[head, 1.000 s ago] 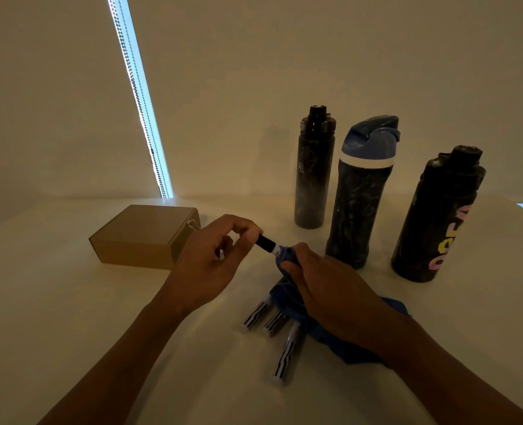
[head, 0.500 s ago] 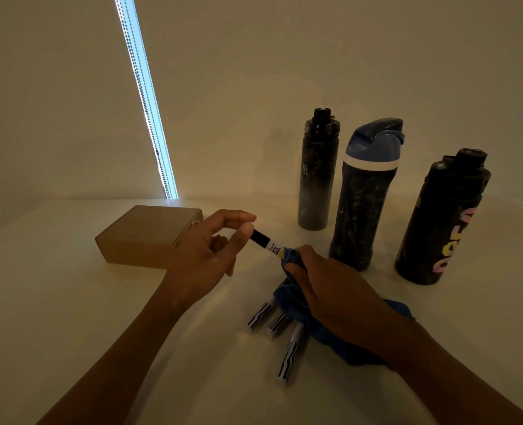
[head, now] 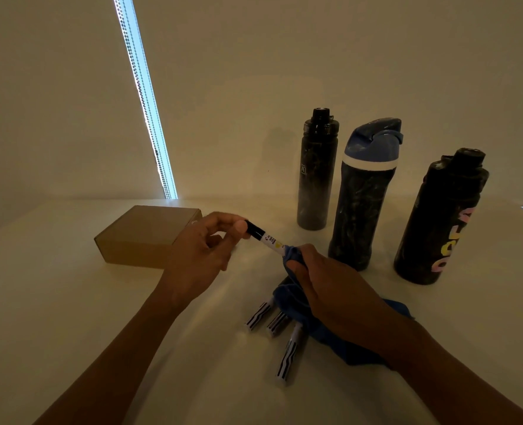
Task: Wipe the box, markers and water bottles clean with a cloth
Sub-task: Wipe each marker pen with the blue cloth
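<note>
Left hand (head: 198, 256) pinches the black cap end of a marker (head: 263, 236); right hand (head: 330, 289) clamps the blue cloth (head: 326, 337) round its other end. Three more markers (head: 287, 352) lie against the cloth, box (head: 143, 234) left of it, three water bottles (head: 364, 210) behind it.

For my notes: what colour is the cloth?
The cloth is blue, in the head view.
</note>
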Available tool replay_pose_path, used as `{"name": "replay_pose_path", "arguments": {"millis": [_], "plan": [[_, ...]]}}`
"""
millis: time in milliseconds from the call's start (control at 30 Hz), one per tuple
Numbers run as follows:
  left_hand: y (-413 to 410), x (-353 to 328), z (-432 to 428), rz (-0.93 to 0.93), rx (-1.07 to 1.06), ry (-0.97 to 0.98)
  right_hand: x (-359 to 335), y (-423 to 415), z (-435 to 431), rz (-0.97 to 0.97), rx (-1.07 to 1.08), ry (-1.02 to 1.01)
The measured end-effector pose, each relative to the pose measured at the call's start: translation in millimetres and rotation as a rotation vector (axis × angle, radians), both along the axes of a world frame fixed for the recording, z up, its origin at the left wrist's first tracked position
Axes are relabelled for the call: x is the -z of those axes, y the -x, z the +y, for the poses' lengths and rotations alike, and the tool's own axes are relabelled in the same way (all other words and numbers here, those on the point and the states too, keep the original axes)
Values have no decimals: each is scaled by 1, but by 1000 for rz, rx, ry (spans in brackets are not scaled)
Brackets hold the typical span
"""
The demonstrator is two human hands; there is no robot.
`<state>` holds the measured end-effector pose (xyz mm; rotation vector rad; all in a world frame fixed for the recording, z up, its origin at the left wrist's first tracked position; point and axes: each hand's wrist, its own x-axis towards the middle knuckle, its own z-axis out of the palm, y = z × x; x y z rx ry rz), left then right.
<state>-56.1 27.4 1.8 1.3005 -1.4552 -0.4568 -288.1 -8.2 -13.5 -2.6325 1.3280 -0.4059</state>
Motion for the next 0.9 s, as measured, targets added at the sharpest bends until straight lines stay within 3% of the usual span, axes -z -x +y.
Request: {"name": "replay_pose_path", "arguments": {"millis": [267,400,533,733,900], "plan": [[-8,3,-3,99,-30,0,7,-2,1,-159,-45,-66],[11,4,-1,113,14,-161,1,0,-4,-176,70,-49],[26,8,2,19,42,-190,0,-2,-5,-3,37,-24],[29,7,4,194,32,-149,-4,-4,-8,395,-66,-17],[30,5,5,227,22,-147,-2,6,5,72,-44,69]]}}
